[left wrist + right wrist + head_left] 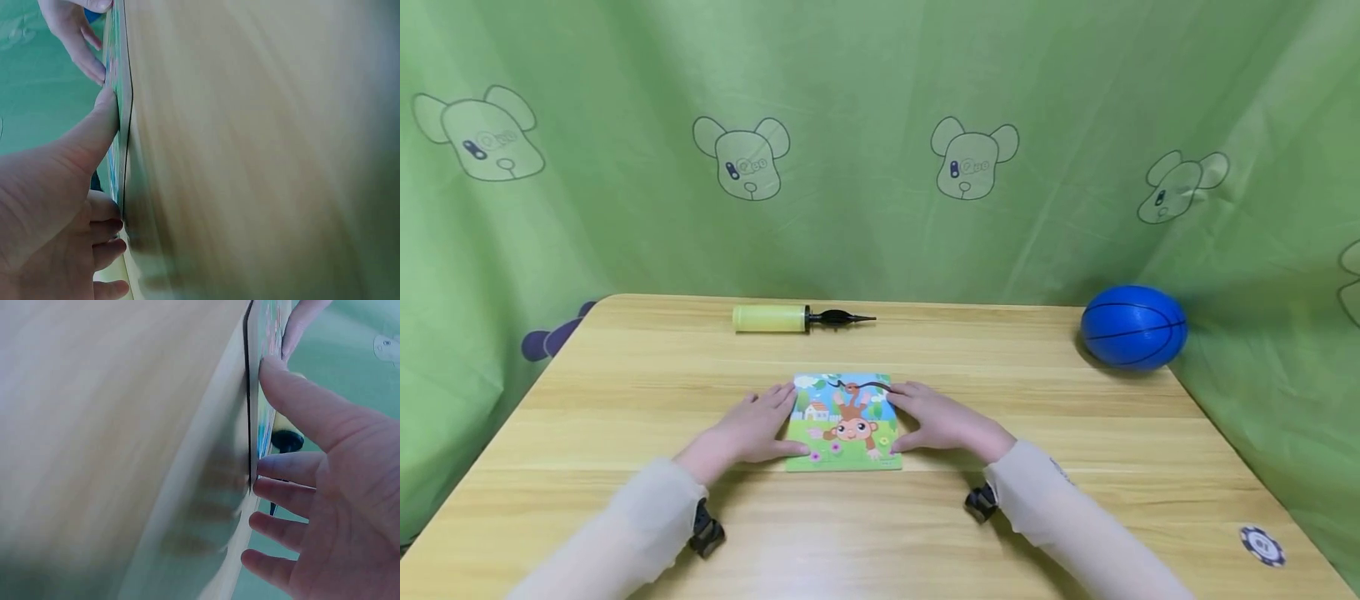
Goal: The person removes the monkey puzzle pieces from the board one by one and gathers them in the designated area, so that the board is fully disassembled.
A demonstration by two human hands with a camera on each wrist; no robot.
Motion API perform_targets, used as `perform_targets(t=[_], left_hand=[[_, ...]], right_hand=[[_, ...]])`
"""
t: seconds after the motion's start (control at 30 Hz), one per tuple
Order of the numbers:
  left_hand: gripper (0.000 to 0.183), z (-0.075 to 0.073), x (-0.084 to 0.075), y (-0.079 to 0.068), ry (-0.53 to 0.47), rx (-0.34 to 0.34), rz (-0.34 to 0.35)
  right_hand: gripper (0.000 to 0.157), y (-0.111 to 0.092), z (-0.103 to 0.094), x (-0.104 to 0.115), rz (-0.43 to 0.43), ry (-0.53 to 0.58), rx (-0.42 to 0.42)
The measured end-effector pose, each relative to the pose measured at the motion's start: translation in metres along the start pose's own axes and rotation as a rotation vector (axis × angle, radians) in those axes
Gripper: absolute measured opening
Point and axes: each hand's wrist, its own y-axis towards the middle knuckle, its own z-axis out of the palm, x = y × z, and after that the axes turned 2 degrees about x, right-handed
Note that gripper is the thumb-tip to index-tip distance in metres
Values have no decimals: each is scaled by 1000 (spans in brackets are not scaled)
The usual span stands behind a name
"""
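Observation:
A thin square picture board with a cartoon monkey, a house and flowers lies flat on the wooden table. My left hand rests at its left side, the thumb on the printed face near the lower corner and the fingers along the edge. On the opposite side, my right hand touches the board in a mirrored way. From the left wrist, the board shows edge-on with the left thumb over it. In the right wrist view, the right fingers stay fairly straight and slightly spread beside the edge.
A yellow hand pump with a black nozzle lies behind the board, close to the table's far edge. A blue ball sits at the far right corner. Near the right edge is a round chip-like disc. Green curtains surround the table.

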Motion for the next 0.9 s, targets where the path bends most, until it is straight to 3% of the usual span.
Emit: perform_targets(t=[0.37, 0.9], left_hand=[[93, 4, -34, 15, 58, 20, -21], [89, 7, -43, 20, 26, 41, -2]], right_hand=[[81, -28, -2, -24, 7, 69, -7], [81, -38, 5, -36, -3, 106, -22]])
